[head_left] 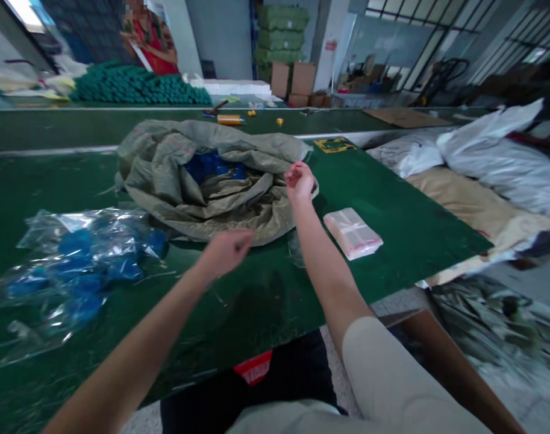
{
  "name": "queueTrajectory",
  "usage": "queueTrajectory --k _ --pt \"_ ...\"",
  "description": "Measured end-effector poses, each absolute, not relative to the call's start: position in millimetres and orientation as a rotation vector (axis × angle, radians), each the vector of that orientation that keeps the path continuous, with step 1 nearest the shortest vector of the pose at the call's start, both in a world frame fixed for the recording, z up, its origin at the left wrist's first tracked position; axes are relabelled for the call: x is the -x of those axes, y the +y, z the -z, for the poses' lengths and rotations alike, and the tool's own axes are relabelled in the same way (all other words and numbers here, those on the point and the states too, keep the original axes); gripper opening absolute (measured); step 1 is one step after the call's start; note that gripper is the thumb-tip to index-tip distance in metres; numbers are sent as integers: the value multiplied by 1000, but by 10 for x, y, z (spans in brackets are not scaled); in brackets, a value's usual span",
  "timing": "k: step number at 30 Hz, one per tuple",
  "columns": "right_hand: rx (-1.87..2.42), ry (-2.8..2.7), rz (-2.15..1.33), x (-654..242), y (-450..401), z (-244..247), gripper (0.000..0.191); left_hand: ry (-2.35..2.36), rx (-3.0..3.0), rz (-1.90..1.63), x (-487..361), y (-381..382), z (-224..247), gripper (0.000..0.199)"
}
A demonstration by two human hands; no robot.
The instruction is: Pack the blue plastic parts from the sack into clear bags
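Left hand (227, 250) and right hand (300, 181) at open sack (166, 175) on green surface (419, 241)

Sack: lies slumped on surface, mouth up, rim folded into a rough ring, blue pieces (206, 164) showing inside. Left hand: at sack's near rim, fingers curled together, blurred; cannot tell if touching cloth or gripping anything. Right hand: at sack's right edge, fingers bent inward; cannot tell if clamped on rim or just beside it.

Left of sack: clear plastic bags (98, 226), loosely heaped, with blue round pieces (76, 243) in them. Right of sack, beside right forearm: flat stack of clear packets (352, 232), pinkish at edges. Past sack's far right side: yellow-and-black marking (334, 144) on surface. Farther off: orange-yellow tube (229, 120), dark green heap (139, 85) on far left. Behind heap: co-worker in red (156, 39), holding something white, too small to name. Far right, beside surface: white sacks (500, 150) next to tan sheet (468, 196). In back: stacked green bales (281, 36), cardboard boxes (302, 78) lower down.
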State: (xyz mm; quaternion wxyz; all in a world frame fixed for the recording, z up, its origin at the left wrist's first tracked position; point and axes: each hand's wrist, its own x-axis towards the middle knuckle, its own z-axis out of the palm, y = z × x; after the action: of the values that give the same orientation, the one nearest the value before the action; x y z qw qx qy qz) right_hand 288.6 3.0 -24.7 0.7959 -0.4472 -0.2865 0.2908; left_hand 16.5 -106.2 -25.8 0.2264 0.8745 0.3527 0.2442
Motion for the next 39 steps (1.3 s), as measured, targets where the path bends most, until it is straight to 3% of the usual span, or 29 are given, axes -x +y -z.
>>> queueTrajectory --k 3,7,13,17,23,27,39 --pt "973 -652 -667 -2819 -54 220 10 636 -2692 -292 -1015 -1370 695 29" --pt "1102 -866 -643 -3001 -341 198 13 589 -2934 -35 -1419 -1457 902 33" --pt "1611 -1746 -435 -3343 -1641 526 12 637 -2825 -152 -1382 -1376 904 35" --pt "1727 -2059 -215 -3307 -2486 879 30 567 -2613 -448 -1350 -1153 871 30" --pt "1709 -1981 45 -3276 -2720 1196 20 1125 -2474 -780 -1133 -154 644 26" --pt "1667 -1897 150 -3274 -2708 1211 22 1741 -2327 -596 -880 625 534 31" --pt "1546 -1652 297 -3359 -2966 922 19 1823 -2325 -390 -1133 1822 659 34"
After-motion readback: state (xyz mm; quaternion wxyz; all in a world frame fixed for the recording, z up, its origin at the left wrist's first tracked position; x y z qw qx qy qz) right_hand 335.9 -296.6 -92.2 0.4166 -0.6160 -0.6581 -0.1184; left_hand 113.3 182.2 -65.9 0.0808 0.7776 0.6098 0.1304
